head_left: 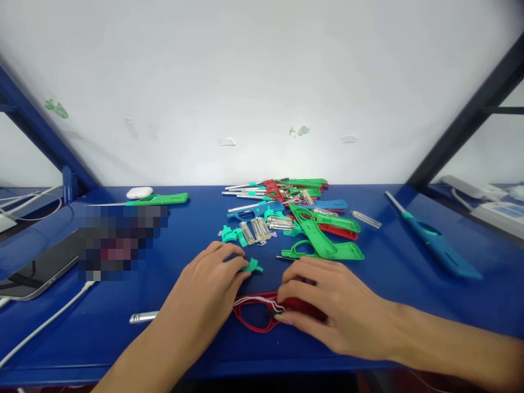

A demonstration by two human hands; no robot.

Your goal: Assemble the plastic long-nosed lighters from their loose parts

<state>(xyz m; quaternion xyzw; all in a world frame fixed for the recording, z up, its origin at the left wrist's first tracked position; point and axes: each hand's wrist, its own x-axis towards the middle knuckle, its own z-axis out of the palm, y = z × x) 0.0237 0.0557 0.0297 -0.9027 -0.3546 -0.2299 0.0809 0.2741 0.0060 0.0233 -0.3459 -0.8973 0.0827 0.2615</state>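
Near the front of the blue shelf lies a red lighter shell (257,329) with a trigger loop, its inside facing up and thin white wires (257,299) running along it. My right hand (323,300) is closed over the shell's handle end, thumb and fingers at a small black part (271,313) where the wires end. In my left hand (213,278), thumb and fingertips pinch a small teal trigger piece (254,266) above the shell. A metal lighter tube (143,317) sticks out to the left beneath that wrist.
Behind my hands are piled green shell halves (319,234), clear fuel tanks (258,229), loose teal triggers (230,234) and metal tubes. A blue lighter (434,240) lies right, a green lighter (164,200) back left. A phone (45,265) and white cable (49,322) occupy the left.
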